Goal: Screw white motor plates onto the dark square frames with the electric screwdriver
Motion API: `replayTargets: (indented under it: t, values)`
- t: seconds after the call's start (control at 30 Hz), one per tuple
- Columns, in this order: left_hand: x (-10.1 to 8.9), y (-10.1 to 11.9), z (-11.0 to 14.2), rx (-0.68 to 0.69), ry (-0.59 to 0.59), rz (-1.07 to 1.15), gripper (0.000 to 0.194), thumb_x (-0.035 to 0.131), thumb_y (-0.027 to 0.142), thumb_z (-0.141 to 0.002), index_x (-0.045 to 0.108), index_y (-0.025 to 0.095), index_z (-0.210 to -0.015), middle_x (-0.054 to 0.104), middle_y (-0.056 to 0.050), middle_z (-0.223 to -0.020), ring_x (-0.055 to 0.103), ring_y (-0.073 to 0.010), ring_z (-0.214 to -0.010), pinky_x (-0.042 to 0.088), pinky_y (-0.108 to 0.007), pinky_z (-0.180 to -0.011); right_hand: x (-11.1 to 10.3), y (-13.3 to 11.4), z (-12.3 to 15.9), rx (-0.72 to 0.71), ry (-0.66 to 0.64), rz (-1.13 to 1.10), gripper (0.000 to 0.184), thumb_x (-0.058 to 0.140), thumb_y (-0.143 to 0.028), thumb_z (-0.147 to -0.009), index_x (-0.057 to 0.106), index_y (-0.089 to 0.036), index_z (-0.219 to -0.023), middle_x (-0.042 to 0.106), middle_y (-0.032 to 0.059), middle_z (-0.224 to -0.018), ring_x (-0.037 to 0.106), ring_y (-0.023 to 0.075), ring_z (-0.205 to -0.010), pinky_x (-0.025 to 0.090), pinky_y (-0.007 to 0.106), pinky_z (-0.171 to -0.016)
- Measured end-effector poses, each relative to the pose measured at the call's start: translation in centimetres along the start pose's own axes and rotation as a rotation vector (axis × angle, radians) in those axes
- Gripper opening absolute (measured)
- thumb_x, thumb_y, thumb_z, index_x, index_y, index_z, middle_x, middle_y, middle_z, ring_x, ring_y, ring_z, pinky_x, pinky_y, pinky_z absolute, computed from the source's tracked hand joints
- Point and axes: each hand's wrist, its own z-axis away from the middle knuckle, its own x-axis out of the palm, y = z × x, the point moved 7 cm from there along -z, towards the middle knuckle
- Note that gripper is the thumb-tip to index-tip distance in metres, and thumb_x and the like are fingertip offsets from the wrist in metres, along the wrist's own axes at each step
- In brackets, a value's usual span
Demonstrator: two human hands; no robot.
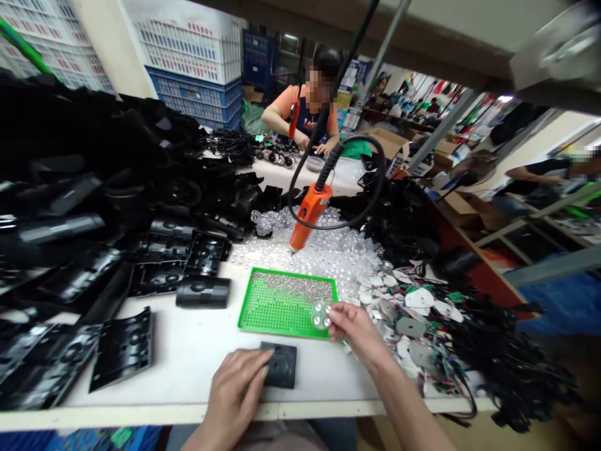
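Observation:
My left hand point(239, 385) grips the left edge of a flat black rectangular plastic part point(283, 367) lying near the table's front edge. Between the thumb and fingers of my right hand point(351, 327) is a clear plastic lens disc point(320, 314) with several round lens cups. The disc is held up over the right front corner of a green perforated tray point(246, 313). Small metal screws point(300, 287) lie in the tray, mostly toward its back. An orange electric screwdriver point(310, 213) hangs tip down behind the tray, its black cable looping beside it.
Clear lens pieces point(350, 247) are heaped behind the tray. Black plastic housings point(203, 292) crowd the left side. On the right lie wired white and grey plates point(417, 300) and black cables point(516, 357). Across the table a co-worker point(305, 113) handles parts. An overhead beam crosses above.

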Motion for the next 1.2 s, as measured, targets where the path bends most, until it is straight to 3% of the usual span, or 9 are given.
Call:
replayTargets:
  t: [0.17, 0.3, 0.43, 0.57, 0.7, 0.83, 0.97, 1.1, 1.2]
  values:
    - [3.1, -1.4, -2.3, -0.566, -0.240, 0.433, 0.041, 0.047, 0.043, -0.092, 0.067, 0.016, -0.117, 0.071, -0.004, -0.080, 0.063, -0.0159, -0.070, 0.051, -0.028, -0.067, 6.3, 5.1, 3.4, 0.130, -0.101, -0.174, 0.047, 0.081, -0.055, -0.058, 0.065, -0.014, -0.076, 0.060, -0.0023, -0.050, 0.053, 0.0091, -0.041, 0.049, 0.024, -0.048]
    - [4.9, -2.5, -0.2, -0.811, -0.352, 0.741, 0.050, 0.063, 0.054, -0.079, 0.069, 0.012, -0.104, 0.064, 0.000, -0.064, 0.051, -0.0097, -0.052, 0.042, -0.022, -0.053, 7.5, 5.4, 3.9, 0.006, -0.113, -0.006, 0.040, 0.072, -0.054, -0.070, 0.071, -0.015, -0.079, 0.066, 0.0008, -0.058, 0.057, 0.0111, -0.048, 0.052, 0.026, -0.052]
    - [4.2, -4.1, 3.1, -1.070, -0.161, 0.844, 0.063, 0.075, 0.057, -0.066, 0.063, 0.012, -0.108, 0.068, -0.002, -0.070, 0.057, -0.0112, -0.056, 0.044, -0.021, -0.054, 7.0, 1.4, 6.2, -0.570, 0.139, 0.497, 0.020, 0.059, -0.035, -0.088, 0.074, -0.022, -0.091, 0.073, 0.0068, -0.083, 0.065, 0.0189, -0.077, 0.055, 0.035, -0.071]
    - [3.5, -3.7, 5.0, -1.115, -0.077, 0.896, 0.070, 0.073, 0.053, -0.070, 0.057, 0.013, -0.125, 0.073, -0.008, -0.092, 0.066, -0.0169, -0.074, 0.052, -0.029, -0.071, 11.5, 0.2, 10.9, -1.159, 0.017, 1.057, 0.025, 0.060, -0.026, -0.088, 0.068, -0.021, -0.112, 0.073, 0.0082, -0.090, 0.063, 0.0212, -0.082, 0.052, 0.035, -0.070]
    - [2.2, -3.2, 5.4, -0.954, -0.244, 0.668, 0.048, 0.056, 0.047, -0.086, 0.064, 0.013, -0.119, 0.074, -0.009, -0.094, 0.068, -0.0217, -0.085, 0.053, -0.036, -0.084, 12.5, 1.8, 12.3, -1.262, 0.015, 1.221, 0.032, 0.045, -0.011, -0.092, 0.062, -0.015, -0.119, 0.073, 0.0094, -0.099, 0.062, 0.0209, -0.087, 0.050, 0.033, -0.072]
    - [-0.5, -2.8, 2.7, -0.447, -0.245, -0.001, 0.040, 0.051, 0.038, -0.091, 0.061, 0.020, -0.125, 0.069, -0.010, -0.115, 0.062, -0.0253, -0.106, 0.048, -0.043, -0.095, 11.0, 3.2, 10.7, -1.173, 0.025, 1.196, 0.033, 0.043, -0.007, -0.092, 0.061, -0.015, -0.119, 0.072, 0.0093, -0.105, 0.061, 0.0208, -0.095, 0.048, 0.033, -0.078]
    - [1.4, -1.9, 1.3, 0.023, -0.372, -0.262, 0.048, 0.056, 0.034, -0.090, 0.051, 0.018, -0.134, 0.058, -0.014, -0.132, 0.055, -0.0267, -0.119, 0.048, -0.042, -0.097, 10.2, 3.0, 9.0, -1.136, 0.011, 1.235, 0.025, 0.047, -0.012, -0.093, 0.063, -0.018, -0.111, 0.073, 0.0064, -0.106, 0.060, 0.0201, -0.089, 0.044, 0.034, -0.073]
    - [2.9, -3.0, 1.4, 0.147, -0.313, -0.365, 0.049, 0.052, 0.041, -0.092, 0.050, 0.019, -0.135, 0.060, -0.014, -0.128, 0.059, -0.0253, -0.112, 0.050, -0.038, -0.091, 10.4, 3.5, 8.0, -0.985, -0.055, 1.254, 0.024, 0.055, -0.032, -0.092, 0.062, -0.020, -0.111, 0.071, 0.0079, -0.110, 0.059, 0.0231, -0.098, 0.044, 0.040, -0.081]
    - [3.4, -3.4, 1.7, 0.237, -0.247, -0.426, 0.043, 0.047, 0.045, -0.093, 0.057, 0.024, -0.129, 0.061, -0.014, -0.125, 0.063, -0.0252, -0.103, 0.052, -0.036, -0.083, 10.7, 5.0, 8.1, -0.932, 0.076, 1.251, 0.035, 0.052, -0.038, -0.091, 0.057, -0.019, -0.121, 0.069, 0.0078, -0.117, 0.055, 0.0257, -0.113, 0.042, 0.045, -0.092]
